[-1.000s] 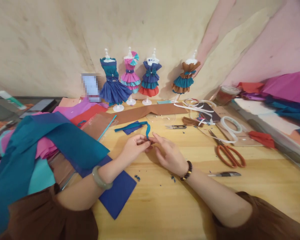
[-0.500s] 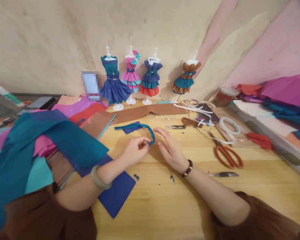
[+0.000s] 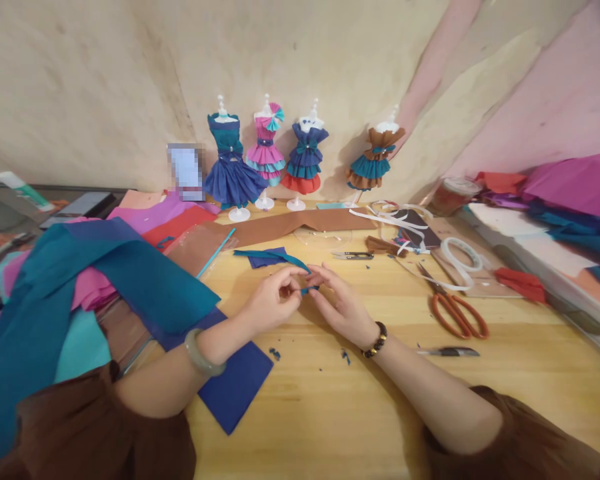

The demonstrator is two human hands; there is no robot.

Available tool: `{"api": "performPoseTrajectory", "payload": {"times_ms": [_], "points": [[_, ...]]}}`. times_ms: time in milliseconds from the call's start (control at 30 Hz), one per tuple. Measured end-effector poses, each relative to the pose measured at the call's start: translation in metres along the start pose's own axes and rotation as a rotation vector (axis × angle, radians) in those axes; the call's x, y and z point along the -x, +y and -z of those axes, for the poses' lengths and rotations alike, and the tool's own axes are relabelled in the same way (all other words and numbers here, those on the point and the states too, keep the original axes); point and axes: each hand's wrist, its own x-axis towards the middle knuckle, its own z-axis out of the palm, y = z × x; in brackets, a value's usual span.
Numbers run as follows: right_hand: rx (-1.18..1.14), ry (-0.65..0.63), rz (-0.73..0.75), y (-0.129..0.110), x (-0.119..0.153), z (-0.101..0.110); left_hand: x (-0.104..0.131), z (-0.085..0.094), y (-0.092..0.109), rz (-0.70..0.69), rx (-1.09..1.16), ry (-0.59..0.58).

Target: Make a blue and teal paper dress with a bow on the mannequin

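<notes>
Item 1, nearest: dark blue paper sheet (image 3: 235,387), flat on the wooden counter (image 3: 330,413), under the left forearm; small blue scraps (image 3: 275,353) beside it.

Item 2: left hand (image 3: 273,300), fingers curled, thumb and forefinger pinched on the near end of a teal paper strip (image 3: 280,257). A pale bangle sits on the wrist.

Item 3: right hand (image 3: 343,303), fingers loosely bent, fingertips closed on the same strip end from the opposite side. A dark bead bracelet sits on the wrist. Both hands meet at the pinch point, equally near.

Item 4: the strip itself. Narrow, matte teal, creased. Its long axis runs from the pinch away and to the left, the far end lying over a dark blue scrap on the counter, just beyond the left hand.

Item 5, left: heap of teal, pink and red paper (image 3: 80,293).

Item 6, right: orange-handled scissors (image 3: 455,310); small snips (image 3: 353,255); a dark blade tool (image 3: 447,351); a tape roll (image 3: 460,253).

Item 7, far: 4 miniature mannequins in paper dresses (image 3: 300,157), upright against the wall.
</notes>
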Motion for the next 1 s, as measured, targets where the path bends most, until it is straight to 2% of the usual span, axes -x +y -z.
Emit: {"api": "performPoseTrajectory", "payload": {"times_ms": [300,500,800,1000], "points": [[-0.008,0.109,-0.043,0.0029,0.0014,-0.0017,-0.003,-0.0012,0.0014,0.056,0.1,0.022],[0.034,0.109,-0.017,0.0018,0.0017,-0.0034,-0.0047,-0.002,0.0023,0.058,0.068,0.088],[0.055,0.088,-0.025,0.0084,0.0033,-0.0052,-0.0011,-0.0001,0.0078,0.045,-0.029,0.097],[0.128,0.14,0.048,0.0084,0.0032,-0.0048,-0.002,-0.0011,0.0063,0.093,0.041,0.09]]}}
